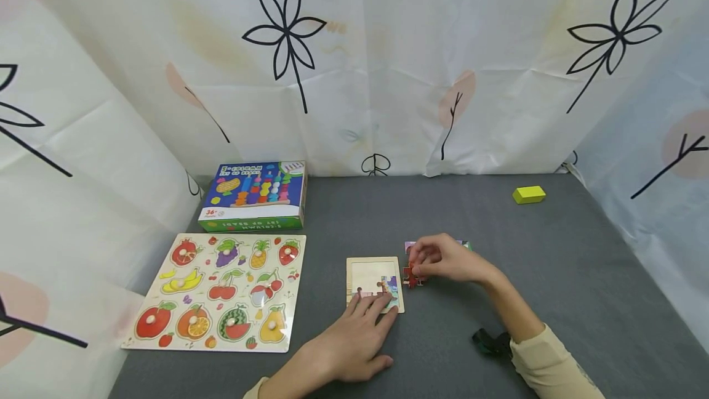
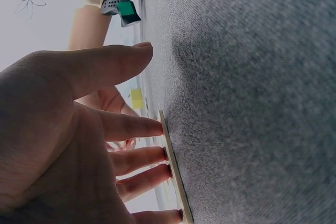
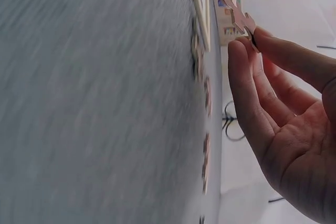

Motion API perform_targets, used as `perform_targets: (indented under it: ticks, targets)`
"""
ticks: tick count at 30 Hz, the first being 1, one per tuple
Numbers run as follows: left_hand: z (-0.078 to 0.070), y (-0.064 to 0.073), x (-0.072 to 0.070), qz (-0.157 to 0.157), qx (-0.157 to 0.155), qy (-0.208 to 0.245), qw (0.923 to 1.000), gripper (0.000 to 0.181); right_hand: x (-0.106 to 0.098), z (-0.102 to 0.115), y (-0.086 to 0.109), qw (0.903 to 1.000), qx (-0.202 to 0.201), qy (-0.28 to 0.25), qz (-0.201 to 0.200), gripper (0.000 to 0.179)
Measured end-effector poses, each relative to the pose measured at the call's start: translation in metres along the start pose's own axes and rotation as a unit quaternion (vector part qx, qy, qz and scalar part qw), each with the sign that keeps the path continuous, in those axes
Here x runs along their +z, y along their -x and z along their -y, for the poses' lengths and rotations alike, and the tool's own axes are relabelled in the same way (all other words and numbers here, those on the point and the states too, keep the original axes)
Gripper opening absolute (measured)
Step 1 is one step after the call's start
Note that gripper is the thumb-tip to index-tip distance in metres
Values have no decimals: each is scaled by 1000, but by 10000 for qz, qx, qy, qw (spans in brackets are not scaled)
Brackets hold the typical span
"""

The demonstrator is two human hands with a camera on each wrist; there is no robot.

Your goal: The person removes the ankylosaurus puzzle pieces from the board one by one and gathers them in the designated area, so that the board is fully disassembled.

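A small wooden jigsaw tray (image 1: 367,273) lies on the table, with several joined pieces (image 1: 390,287) in its lower right part. My left hand (image 1: 351,342) rests its fingertips along the near edge of the tray, fingers spread. Just right of the tray, my right hand (image 1: 450,258) pinches a jigsaw piece (image 3: 239,18) between thumb and fingertips. That piece is held above the table in the right wrist view. Loose jigsaw pieces (image 3: 206,161) lie on the table below this hand, partly hidden by it in the head view.
A fruit peg puzzle board (image 1: 252,313) lies to the left, with a boxed bead set (image 1: 252,197) behind it. A yellow block (image 1: 528,194) sits at the back right. Patterned white cloth (image 1: 354,79) walls the back and sides of the grey table (image 1: 581,288).
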State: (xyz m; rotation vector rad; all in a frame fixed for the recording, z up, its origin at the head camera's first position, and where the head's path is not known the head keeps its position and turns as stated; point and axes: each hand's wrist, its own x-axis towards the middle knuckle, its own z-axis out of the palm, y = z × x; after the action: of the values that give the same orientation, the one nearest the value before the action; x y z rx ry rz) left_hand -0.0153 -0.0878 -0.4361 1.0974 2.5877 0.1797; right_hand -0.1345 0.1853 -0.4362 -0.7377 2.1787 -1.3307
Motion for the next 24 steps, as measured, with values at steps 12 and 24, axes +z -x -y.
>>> perform_targets:
  ticks: [12,24]
  targets:
    - [2,1,1,-3,40,71,10000,78,-22,-16,26,9994,295,89,-153,17]
    - [3,0,1,41,54,118,9999,79,-31,-23,31,9968,520,536,-279,15]
